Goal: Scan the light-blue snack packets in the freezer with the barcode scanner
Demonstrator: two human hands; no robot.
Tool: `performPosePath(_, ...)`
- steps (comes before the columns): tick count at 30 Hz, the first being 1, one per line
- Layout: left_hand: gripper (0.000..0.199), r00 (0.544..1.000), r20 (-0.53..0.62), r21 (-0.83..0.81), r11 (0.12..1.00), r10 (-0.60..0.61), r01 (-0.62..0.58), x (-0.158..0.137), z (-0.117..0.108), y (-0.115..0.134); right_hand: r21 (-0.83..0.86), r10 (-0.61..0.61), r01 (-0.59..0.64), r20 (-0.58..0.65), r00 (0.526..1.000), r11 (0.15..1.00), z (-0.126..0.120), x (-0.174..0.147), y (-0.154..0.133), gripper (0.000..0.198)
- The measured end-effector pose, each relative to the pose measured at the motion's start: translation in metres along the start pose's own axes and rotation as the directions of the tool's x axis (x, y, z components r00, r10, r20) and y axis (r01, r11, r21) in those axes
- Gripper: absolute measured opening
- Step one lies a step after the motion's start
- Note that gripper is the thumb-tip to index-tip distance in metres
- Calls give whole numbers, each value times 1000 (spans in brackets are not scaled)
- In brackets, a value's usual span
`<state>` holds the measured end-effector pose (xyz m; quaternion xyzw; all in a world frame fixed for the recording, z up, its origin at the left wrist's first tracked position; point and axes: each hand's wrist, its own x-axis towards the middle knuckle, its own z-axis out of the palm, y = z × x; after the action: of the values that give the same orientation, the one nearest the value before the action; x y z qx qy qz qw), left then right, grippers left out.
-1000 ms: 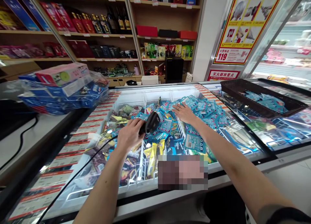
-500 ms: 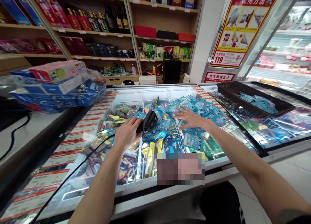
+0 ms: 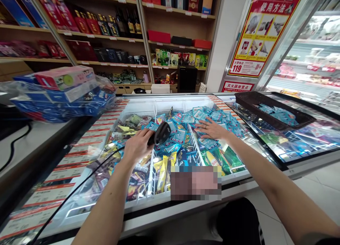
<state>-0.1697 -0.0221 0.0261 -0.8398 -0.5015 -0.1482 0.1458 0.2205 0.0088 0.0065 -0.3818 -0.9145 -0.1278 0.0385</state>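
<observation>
My left hand is wrapped round the handle of a black corded barcode scanner, held above the open chest freezer. Its cable runs down to the lower left. On the right, my right hand lies with fingers spread, palm down, over a heap of light-blue ice cream packets. Whether it presses on them I cannot tell. More blue packets lie under the scanner. Yellow wrapped ice creams and green packs sit nearer the front, parted by white wire dividers.
A brown plastic basket holding several blue packets rests on the freezer at right. A plastic bag of blue boxes stands on the left counter. Price labels line the glass. Shelves of boxes and bottles rise behind.
My right hand has moved slightly right and down over the packets, and a blue packet that lay on the green packs near it is gone from there. The scanner has barely moved.
</observation>
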Motion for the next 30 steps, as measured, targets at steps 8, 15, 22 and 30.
performPosePath(8,34,999,-40,11,1000,21,-21,1,4,-4,30,155,-153,-100,983,988,-13,38,-31,30)
performPosePath(15,34,999,-30,24,1000,19,-18,1,3,-4,258,371,-350,-38,928,901,-8,77,-71,66)
performPosePath(22,35,999,-31,15,1000,11,-10,0,4,-2,466,512,-435,-46,858,770,8,78,-66,78)
performPosePath(30,34,997,-77,-20,1000,14,-15,-2,2,2,788,691,-310,-193,696,533,13,63,-65,64)
